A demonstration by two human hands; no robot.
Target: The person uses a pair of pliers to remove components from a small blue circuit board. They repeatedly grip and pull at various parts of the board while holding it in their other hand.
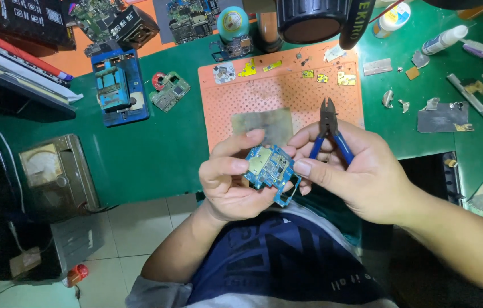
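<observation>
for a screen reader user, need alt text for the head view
Both hands hold a blue circuit board over a green bench; the left hand grips it, and the right hand also holds blue-handled cutters. An orange mat with small parts lies behind.

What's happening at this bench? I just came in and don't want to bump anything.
A person holds a small blue circuit board in the left hand, above their lap at the edge of the green bench. The right hand holds blue-handled cutters, tips pointing up and away from the board, while its thumb touches the board's edge. Metal shield scraps lie on the orange mat behind, and other boards sit further back.
</observation>
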